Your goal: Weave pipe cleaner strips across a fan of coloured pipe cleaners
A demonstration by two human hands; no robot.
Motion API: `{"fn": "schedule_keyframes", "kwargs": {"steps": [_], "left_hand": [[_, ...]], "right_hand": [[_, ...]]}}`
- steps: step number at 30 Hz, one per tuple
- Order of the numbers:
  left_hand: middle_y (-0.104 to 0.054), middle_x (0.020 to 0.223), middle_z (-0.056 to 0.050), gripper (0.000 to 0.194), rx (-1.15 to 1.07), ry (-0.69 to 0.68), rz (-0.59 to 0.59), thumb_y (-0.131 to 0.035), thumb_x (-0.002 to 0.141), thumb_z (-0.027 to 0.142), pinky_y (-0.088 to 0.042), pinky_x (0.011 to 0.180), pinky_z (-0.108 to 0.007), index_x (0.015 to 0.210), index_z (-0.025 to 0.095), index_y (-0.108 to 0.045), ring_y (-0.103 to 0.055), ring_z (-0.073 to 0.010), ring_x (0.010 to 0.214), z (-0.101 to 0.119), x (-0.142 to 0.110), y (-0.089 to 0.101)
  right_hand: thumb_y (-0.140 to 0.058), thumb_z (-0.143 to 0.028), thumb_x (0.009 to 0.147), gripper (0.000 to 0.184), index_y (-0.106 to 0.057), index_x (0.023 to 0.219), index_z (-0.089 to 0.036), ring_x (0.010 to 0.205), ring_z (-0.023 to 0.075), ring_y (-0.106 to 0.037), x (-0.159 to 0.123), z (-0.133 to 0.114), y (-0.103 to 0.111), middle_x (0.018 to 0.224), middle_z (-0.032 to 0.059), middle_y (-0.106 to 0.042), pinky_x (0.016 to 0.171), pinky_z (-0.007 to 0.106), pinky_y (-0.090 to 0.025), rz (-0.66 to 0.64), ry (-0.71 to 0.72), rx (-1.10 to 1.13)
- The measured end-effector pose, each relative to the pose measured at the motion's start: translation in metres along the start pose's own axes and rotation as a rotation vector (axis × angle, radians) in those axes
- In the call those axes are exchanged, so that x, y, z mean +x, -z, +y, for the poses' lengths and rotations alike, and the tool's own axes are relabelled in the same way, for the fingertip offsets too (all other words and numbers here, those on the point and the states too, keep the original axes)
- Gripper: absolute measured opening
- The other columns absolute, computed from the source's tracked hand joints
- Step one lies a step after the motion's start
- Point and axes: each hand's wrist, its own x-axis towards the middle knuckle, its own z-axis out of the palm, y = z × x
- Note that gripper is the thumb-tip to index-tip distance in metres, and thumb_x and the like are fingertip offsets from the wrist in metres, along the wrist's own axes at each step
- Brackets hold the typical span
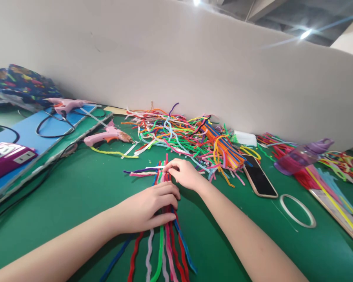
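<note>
A row of colourful pipe cleaners (160,252) lies lengthwise on the green table, with red, blue, green, pink and pale lilac strands fanning toward me. My left hand (153,204) rests across their middle, fingers curled over the strands and holding them together. Just beyond it, my right hand (184,173) pinches at the far part of the bundle, thumb and forefinger close together. Purple, pink and white pipe cleaners (139,172) stick out crosswise to the left there. My fingers partly hide the spot where they cross.
Behind lies a tangled heap of pipe cleaners (167,131). Two pink glue guns (106,137) sit left, near a purple power strip (10,160) and black cable. To the right are a phone (260,178), a tape ring (297,211) and a purple bottle (300,158).
</note>
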Motion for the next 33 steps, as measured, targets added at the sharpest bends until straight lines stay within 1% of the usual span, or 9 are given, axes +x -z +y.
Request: {"fn": "schedule_keyframes", "kwargs": {"steps": [6, 10, 14, 16, 19, 22, 26, 29, 33], "left_hand": [[-0.056, 0.116, -0.010, 0.013, -0.044, -0.014, -0.038, -0.049, 0.092, 0.029, -0.045, 0.093, -0.031, 0.088, 0.019, -0.056, -0.054, -0.0183, 0.107, 0.000, 0.001, -0.003], [-0.055, 0.118, -0.010, 0.013, -0.045, -0.003, -0.050, -0.049, 0.092, 0.029, -0.044, 0.094, -0.031, 0.086, 0.019, -0.055, -0.053, -0.0186, 0.108, -0.001, 0.001, -0.004], [-0.055, 0.119, -0.010, 0.013, -0.042, 0.000, -0.062, -0.049, 0.091, 0.029, -0.044, 0.094, -0.031, 0.085, 0.019, -0.054, -0.053, -0.0188, 0.109, -0.001, 0.002, -0.004], [-0.055, 0.119, -0.010, 0.012, -0.037, -0.008, -0.057, -0.049, 0.091, 0.029, -0.044, 0.094, -0.031, 0.085, 0.019, -0.054, -0.053, -0.0192, 0.111, -0.001, 0.002, -0.005], [-0.056, 0.119, -0.010, 0.012, -0.035, -0.022, -0.036, -0.049, 0.091, 0.029, -0.044, 0.095, -0.032, 0.086, 0.019, -0.056, -0.053, -0.0197, 0.111, -0.002, 0.001, -0.005], [-0.056, 0.119, -0.009, 0.012, -0.033, -0.017, -0.029, -0.050, 0.091, 0.028, -0.045, 0.093, -0.031, 0.084, 0.019, -0.056, -0.054, -0.0190, 0.108, -0.002, 0.001, -0.005], [-0.057, 0.114, -0.007, 0.010, -0.004, -0.002, -0.046, -0.052, 0.090, 0.026, -0.046, 0.091, -0.030, 0.083, 0.020, -0.055, -0.054, -0.0184, 0.107, 0.001, 0.001, -0.004], [-0.058, 0.113, -0.007, 0.012, 0.074, 0.007, -0.054, -0.048, 0.091, 0.024, -0.046, 0.093, -0.031, 0.083, 0.019, -0.055, -0.054, -0.0190, 0.105, 0.004, 0.003, -0.005], [-0.057, 0.118, -0.010, 0.017, 0.217, 0.014, -0.058, -0.041, 0.093, 0.024, -0.044, 0.098, -0.035, 0.086, 0.018, -0.056, -0.053, -0.0216, 0.111, 0.008, 0.003, -0.011]], "right_hand": [[-0.049, -0.012, 0.083, 0.020, -0.069, 0.084, -0.018, 0.084, 0.0153, -0.062, 0.001, 0.001, 0.000, 0.090, 0.0035, -0.069, 0.080, 0.030, -0.047, 0.010, -0.035, 0.079], [-0.059, -0.026, 0.082, 0.010, -0.061, 0.086, -0.018, 0.063, 0.0106, -0.054, 0.001, -0.007, 0.000, 0.073, -0.0010, -0.061, 0.063, 0.025, -0.045, 0.093, -0.052, 0.453], [-0.067, -0.038, 0.077, 0.028, -0.046, 0.071, -0.020, 0.047, 0.0064, -0.042, 0.004, -0.025, -0.001, 0.055, -0.0080, -0.048, 0.048, 0.019, -0.035, 0.202, -0.006, 0.830], [-0.070, -0.042, 0.075, 0.039, -0.039, 0.065, -0.021, 0.040, 0.0044, -0.031, 0.009, -0.033, -0.002, 0.047, -0.0111, -0.037, 0.042, 0.018, -0.026, 0.159, -0.003, 0.904], [-0.067, -0.049, 0.075, 0.049, -0.032, 0.057, -0.021, 0.038, 0.0032, -0.021, 0.023, -0.040, -0.007, 0.044, -0.0117, -0.028, 0.039, 0.020, -0.018, -0.029, -0.002, 0.916], [-0.061, -0.051, 0.079, 0.052, -0.027, 0.053, -0.022, 0.038, 0.0035, -0.018, 0.036, -0.036, -0.019, 0.043, -0.0111, -0.024, 0.039, 0.022, -0.014, -0.122, 0.024, 0.878], [-0.051, -0.046, 0.086, 0.049, -0.024, 0.054, -0.021, 0.044, 0.0049, -0.016, 0.043, -0.027, -0.036, 0.047, -0.0094, -0.020, 0.045, 0.024, -0.014, -0.156, 0.102, 0.622], [-0.047, -0.046, 0.088, 0.048, -0.024, 0.055, -0.020, 0.050, 0.0062, -0.016, 0.042, -0.023, -0.041, 0.051, -0.0076, -0.018, 0.049, 0.026, -0.013, -0.147, 0.144, 0.439], [-0.044, -0.045, 0.089, 0.047, -0.023, 0.055, -0.021, 0.050, 0.0066, -0.016, 0.043, -0.022, -0.039, 0.052, -0.0074, -0.018, 0.050, 0.026, -0.013, -0.149, 0.161, 0.427]]}}
